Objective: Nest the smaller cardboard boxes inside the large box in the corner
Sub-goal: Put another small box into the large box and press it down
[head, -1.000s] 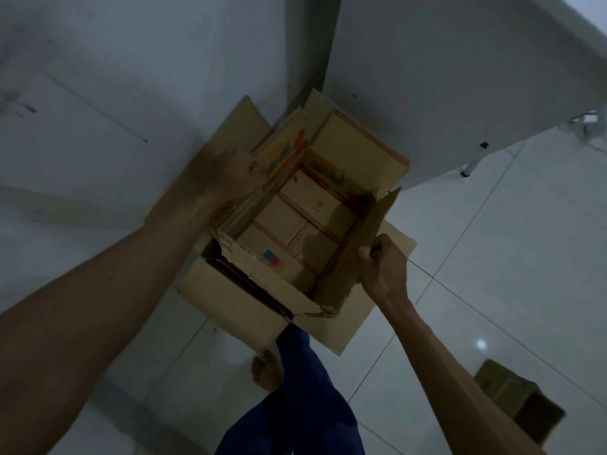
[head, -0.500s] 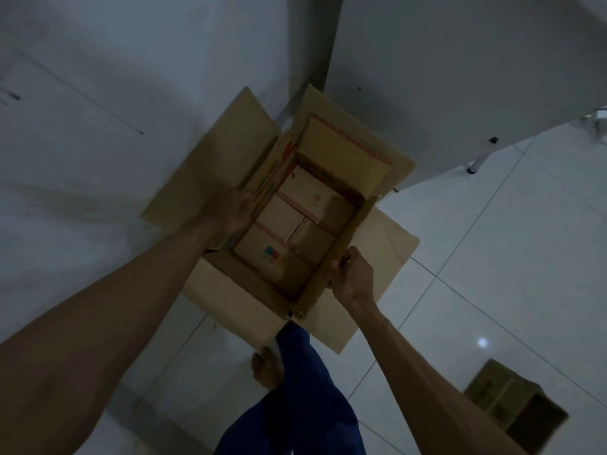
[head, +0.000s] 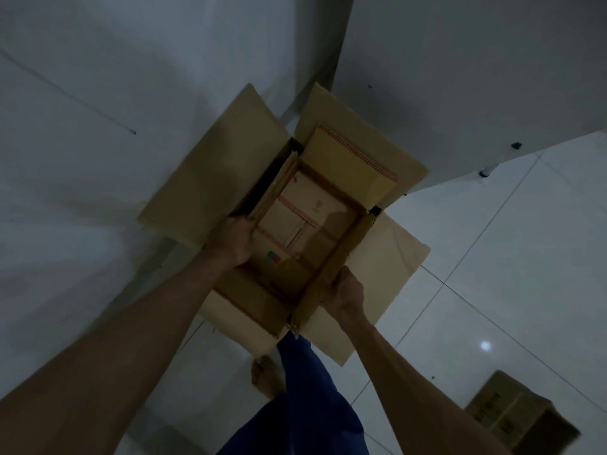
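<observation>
The large cardboard box (head: pixel 226 165) stands on the floor in the corner with its flaps spread wide. A smaller open box with red striped tape (head: pixel 297 221) sits down inside it. My left hand (head: pixel 235 239) grips the smaller box's left wall near its front. My right hand (head: pixel 346 290) holds the upright right flap of the smaller box. A third small brown box (head: pixel 512 415) lies on the tiles at the lower right, apart from both hands.
White walls (head: pixel 115 77) meet behind the large box. A white slab-like furniture panel (head: pixel 476 77) overhangs it on the right, with a leg (head: pixel 486 172) on the floor. My bare foot (head: pixel 266 376) and blue trouser leg (head: pixel 308 405) are just in front of the box.
The smaller box has gone down from above the large box into it. Both hands moved down and inward with it, and the large box's left flap now lies fully open.
</observation>
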